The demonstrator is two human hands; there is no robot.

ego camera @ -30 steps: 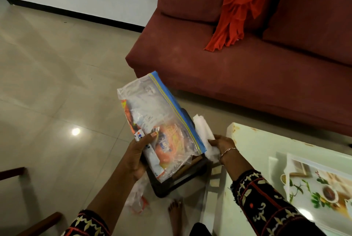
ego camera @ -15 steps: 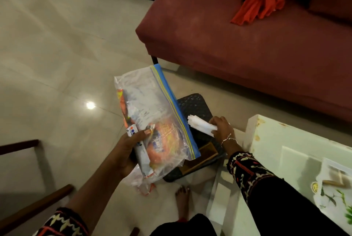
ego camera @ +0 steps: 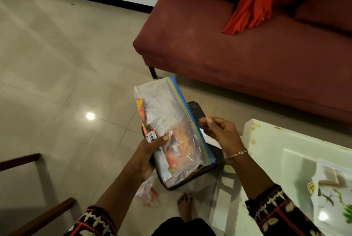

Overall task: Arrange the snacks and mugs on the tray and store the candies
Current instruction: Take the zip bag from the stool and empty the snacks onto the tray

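A clear zip bag (ego camera: 167, 114) with a blue seal strip holds orange and white candy wrappers. My left hand (ego camera: 146, 157) grips its lower left side from beneath, thumb on the front. My right hand (ego camera: 219, 133) is at the bag's right edge, fingertips pinched together at the blue strip. Under the bag a black woven basket (ego camera: 196, 110) stands on the floor, with a white paper (ego camera: 210, 139) lying on it. The floral tray (ego camera: 335, 194) rests on the pale table at the far right, only partly in view.
The pale glass-topped table (ego camera: 270, 146) fills the lower right. A dark red sofa (ego camera: 238, 51) with an orange cloth (ego camera: 255, 1) stands behind. A small plastic bag (ego camera: 146, 192) and my bare foot (ego camera: 184, 207) are on the tiled floor. Wooden chair arms (ego camera: 42, 216) sit lower left.
My right hand has let go of the white paper, which now lies on the basket, and has risen to the bag's blue strip. The left hand keeps holding the bag.
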